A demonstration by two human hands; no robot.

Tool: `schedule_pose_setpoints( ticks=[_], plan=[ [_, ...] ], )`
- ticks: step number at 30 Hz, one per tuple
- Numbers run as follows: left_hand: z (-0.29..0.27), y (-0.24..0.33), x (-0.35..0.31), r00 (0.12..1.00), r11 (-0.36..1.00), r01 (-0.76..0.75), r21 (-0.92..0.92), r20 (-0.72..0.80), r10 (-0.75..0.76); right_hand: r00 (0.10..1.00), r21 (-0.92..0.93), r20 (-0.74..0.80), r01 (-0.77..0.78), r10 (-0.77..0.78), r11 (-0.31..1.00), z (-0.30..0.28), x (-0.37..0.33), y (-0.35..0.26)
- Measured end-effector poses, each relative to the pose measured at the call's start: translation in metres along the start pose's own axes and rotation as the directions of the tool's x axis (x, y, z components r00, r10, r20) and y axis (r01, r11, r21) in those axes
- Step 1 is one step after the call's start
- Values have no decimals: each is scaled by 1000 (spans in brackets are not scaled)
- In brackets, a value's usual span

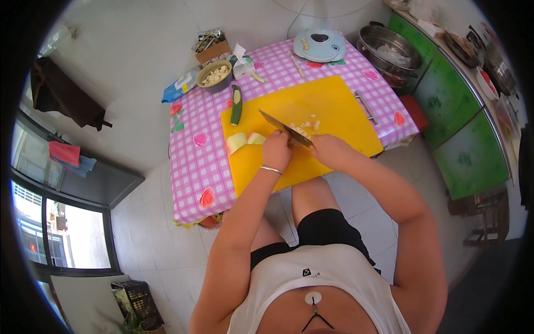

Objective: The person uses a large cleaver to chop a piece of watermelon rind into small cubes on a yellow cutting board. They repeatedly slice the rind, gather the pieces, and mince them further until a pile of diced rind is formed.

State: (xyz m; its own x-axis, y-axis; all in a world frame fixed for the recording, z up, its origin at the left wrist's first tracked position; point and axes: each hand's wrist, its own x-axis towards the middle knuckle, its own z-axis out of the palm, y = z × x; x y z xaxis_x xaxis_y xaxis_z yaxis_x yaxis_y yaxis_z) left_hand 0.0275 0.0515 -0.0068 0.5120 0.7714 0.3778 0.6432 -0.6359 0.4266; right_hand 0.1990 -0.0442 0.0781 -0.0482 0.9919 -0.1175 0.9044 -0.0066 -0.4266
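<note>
While my right hand (329,151) grips the knife (282,126) at its handle end, my left (276,149) is curled beside the blade, can't tell on what. Pale chopped pieces (300,129) sit just past the blade on the yellow cutting board (347,114). Best practice, I'd say: fingertips tucked, knuckles guiding, short even strokes, pieces swept clear.
</note>
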Motion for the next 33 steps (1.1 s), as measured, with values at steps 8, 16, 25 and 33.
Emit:
schedule_pose_setpoints(
  ticks=[8, 16, 25, 33],
  plan=[
    [-3, -2, -4, 994, 996, -65, -60, -91, 59, 1000, -6, -5, 2, -3, 1000, 0, 1, -3],
    [2, -8, -4, 995, 998, -44, -34, -92, 41, 1000, 7, -28, 8, -8, 1000, 7, -5, -5],
    [-1, -14, -9, 995, 999, -18, -33, -94, 15, 1000, 10, 14, 12, -12, 1000, 6, -8, -8],
    [-11, -11, -14, 998, 996, 48, -81, -29, -50, 999, -3, 17, 28, -28, 1000, 5, -14, -8]
  ],
)
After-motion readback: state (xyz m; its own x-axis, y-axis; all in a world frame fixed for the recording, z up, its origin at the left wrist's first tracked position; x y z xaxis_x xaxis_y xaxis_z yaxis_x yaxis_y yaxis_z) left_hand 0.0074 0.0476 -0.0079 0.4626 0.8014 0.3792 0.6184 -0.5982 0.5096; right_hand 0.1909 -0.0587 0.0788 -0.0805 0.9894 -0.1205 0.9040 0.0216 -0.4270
